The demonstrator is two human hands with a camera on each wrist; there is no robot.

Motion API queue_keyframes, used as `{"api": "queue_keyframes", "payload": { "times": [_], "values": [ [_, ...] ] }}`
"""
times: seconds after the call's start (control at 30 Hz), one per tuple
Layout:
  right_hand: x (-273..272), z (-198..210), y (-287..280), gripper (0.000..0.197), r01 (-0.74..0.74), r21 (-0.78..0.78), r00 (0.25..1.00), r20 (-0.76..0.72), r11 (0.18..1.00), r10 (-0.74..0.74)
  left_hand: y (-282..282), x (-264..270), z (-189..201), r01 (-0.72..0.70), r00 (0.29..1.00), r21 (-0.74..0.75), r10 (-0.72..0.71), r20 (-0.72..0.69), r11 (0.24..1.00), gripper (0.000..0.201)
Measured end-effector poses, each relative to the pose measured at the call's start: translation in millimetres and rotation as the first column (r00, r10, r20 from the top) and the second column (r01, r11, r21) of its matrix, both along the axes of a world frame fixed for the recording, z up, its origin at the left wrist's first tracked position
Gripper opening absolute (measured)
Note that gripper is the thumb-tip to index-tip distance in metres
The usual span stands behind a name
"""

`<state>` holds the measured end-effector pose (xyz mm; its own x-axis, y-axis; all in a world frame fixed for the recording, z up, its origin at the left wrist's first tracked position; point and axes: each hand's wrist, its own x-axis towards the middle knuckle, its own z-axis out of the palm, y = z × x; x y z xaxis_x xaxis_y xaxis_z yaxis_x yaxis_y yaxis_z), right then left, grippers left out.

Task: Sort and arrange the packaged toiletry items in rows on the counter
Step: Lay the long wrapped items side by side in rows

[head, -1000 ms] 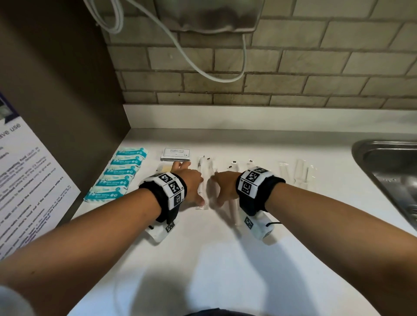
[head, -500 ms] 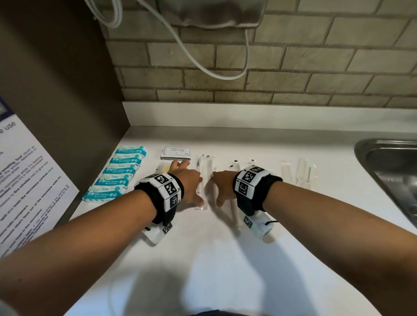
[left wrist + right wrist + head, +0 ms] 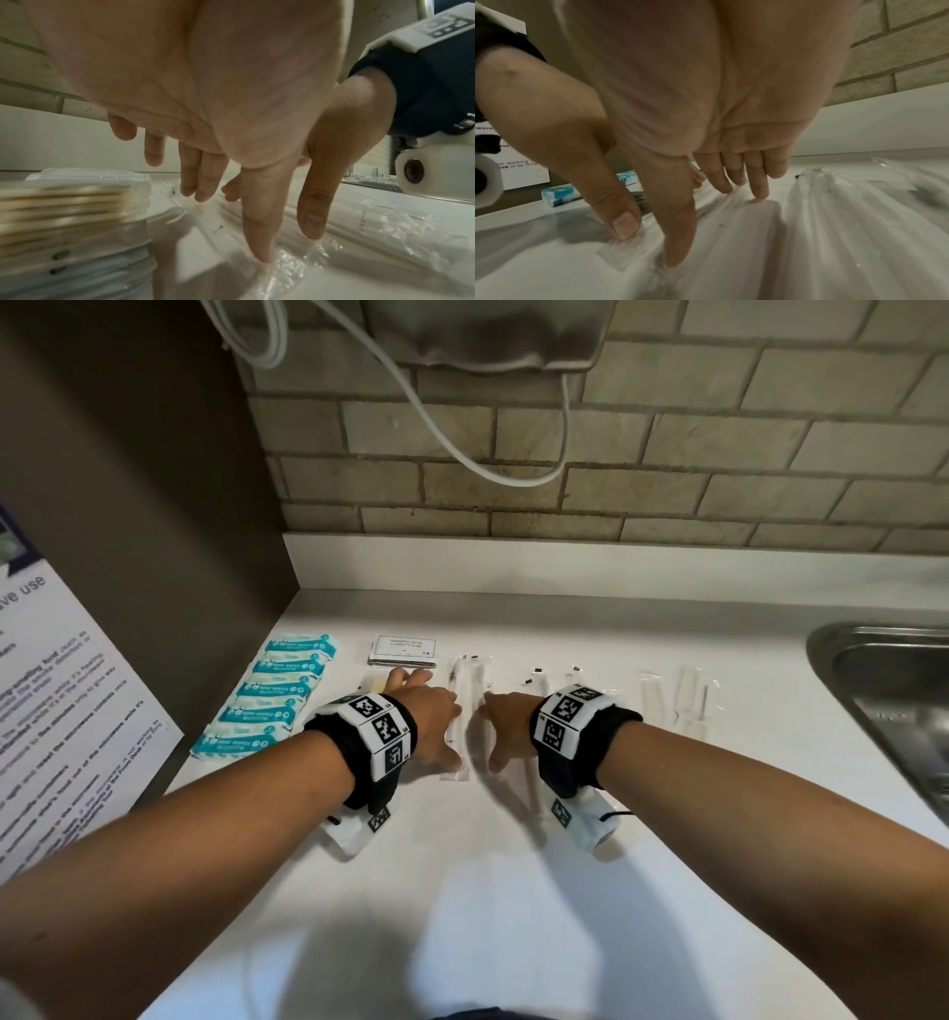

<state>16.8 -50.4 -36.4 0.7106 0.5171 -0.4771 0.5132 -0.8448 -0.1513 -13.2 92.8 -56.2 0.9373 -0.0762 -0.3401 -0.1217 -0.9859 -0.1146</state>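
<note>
flanking a clear-wrapped packet [image 3: 458, 719] on the white counter [image 3: 513, 891], the left hand [image 3: 431, 724] and right hand [image 3: 506, 729] are held flat, fingers straight, with nothing gripped.

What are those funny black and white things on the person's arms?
Each bare forearm wears a wide black wristband carrying white tiles printed with square black code patterns, like puzzle stamps. Under each wrist hangs a white rounded camera housing with its own small code tile; a thin black cable loops beside the right one. No sleeves show on the forearms.
</note>
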Motion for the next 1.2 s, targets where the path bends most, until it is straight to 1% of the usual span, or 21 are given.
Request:
{"api": "queue_keyframes", "payload": {
  "times": [0.07,0.1,0.2,0.3,0.4,0.47,0.57,0.67,0.77,0.87,0.93,1.0,1.07,1.2],
  "values": [
    [0.4,0.7,-0.7,0.053,-0.004,0.007,1.0,-0.012,1.0,0.005,0.0,0.4,1.6,0.001,1.0,0.014,-0.001,-0.008,1.0,0.07],
    [0.3,0.7,-0.9,0.053,-0.004,0.006,1.0,-0.012,1.0,0.004,0.0,0.4,2.2,-0.002,1.0,0.016,0.002,-0.014,1.0,0.068],
    [0.2,-0.9,0.5,0.063,-0.006,-0.008,1.0,0.016,1.0,0.006,0.2,-0.9,3.2,-0.009,1.0,0.02,0.01,-0.028,1.0,0.069],
    [1.5,1.4,-1.3,0.068,-0.036,-0.021,0.999,0.037,0.999,0.037,-0.3,-2.5,7.4,-0.021,1.0,-0.013,0.021,-0.02,1.0,0.072],
    [3.1,10.1,-11.9,0.075,-0.033,-0.021,0.998,0.059,0.999,0.035,-5.5,-2.2,16.0,-0.003,0.999,-0.048,0.005,0.037,0.999,0.074],
    [5.0,16.8,-22.1,0.069,-0.013,-0.023,0.996,0.089,1.0,0.015,-13.3,-2.5,22.5,0.027,0.997,-0.066,-0.022,0.08,0.997,0.073],
    [7.8,22.5,-43.0,0.059,0.021,-0.041,0.987,0.157,0.999,-0.015,-34.4,-2.4,26.6,0.095,0.991,-0.117,-0.083,0.105,0.989,0.072],
    [9.4,21.6,-64.1,0.06,0.051,-0.103,0.986,0.165,0.993,-0.034,-55.5,-3.4,22.7,0.16,0.987,-0.155,-0.153,0.054,0.975,0.074],
    [7.9,15.6,-80.7,0.064,0.055,-0.183,0.988,0.154,0.982,-0.027,-69.6,-5.3,11.1,0.255,0.967,-0.117,-0.254,0.02,0.96,0.068],
    [6.1,6.6,-88.1,0.068,0.026,-0.2,0.991,0.134,0.979,0.001,-77.6,-7.1,3.1,0.302,0.953,-0.038,-0.302,0.008,0.952,0.064],
    [6.8,0.1,-89.0,0.072,0.013,-0.185,0.992,0.125,0.983,0.01,-80.4,-7.2,0.5,0.305,0.952,0.001,-0.305,0.012,0.952,0.065],
    [8.7,-5.5,-88.5,0.074,0.006,-0.168,0.99,0.137,0.986,0.018,-82.0,-6.2,-1.8,0.293,0.956,0.026,-0.293,0.016,0.956,0.072],
    [12.2,-9.5,-88.2,0.073,-0.011,-0.163,0.986,0.161,0.987,0.038,-83.4,-5.4,-3.1,0.279,0.96,0.041,-0.281,0.025,0.959,0.075],
    [18.5,-12.8,-87.5,0.068,-0.065,-0.184,0.976,0.193,0.981,0.101,-87.2,-1.8,-3.6,0.25,0.967,0.062,-0.252,0.025,0.966,0.073]
  ]
}}
